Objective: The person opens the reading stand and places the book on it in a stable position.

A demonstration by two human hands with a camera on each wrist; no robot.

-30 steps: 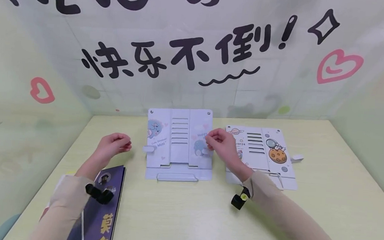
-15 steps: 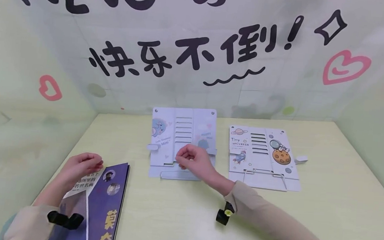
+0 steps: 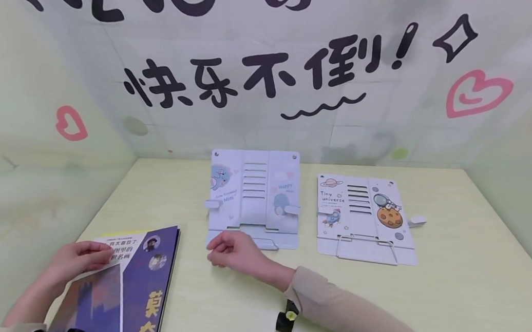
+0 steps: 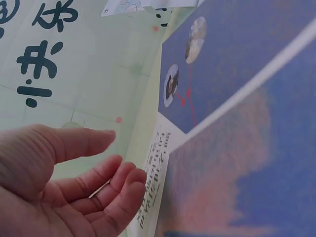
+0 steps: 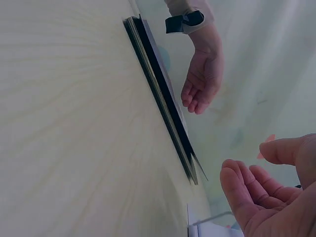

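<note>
Left grip parted over the purple-and-white rectangular book, near left.
Right grip, also parted, hides part of the pale slotted bookstand, far centre; the book's near end is cut off.

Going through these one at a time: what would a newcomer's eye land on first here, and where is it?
Probably the big black lettering across the back wall. Below it, a dinosaur-print stand and, to its right, an astronaut-print stand stand out at the table's far side. Then come the hands: the left hand beside the purple book at near left, the right hand before the dinosaur-print stand.
</note>
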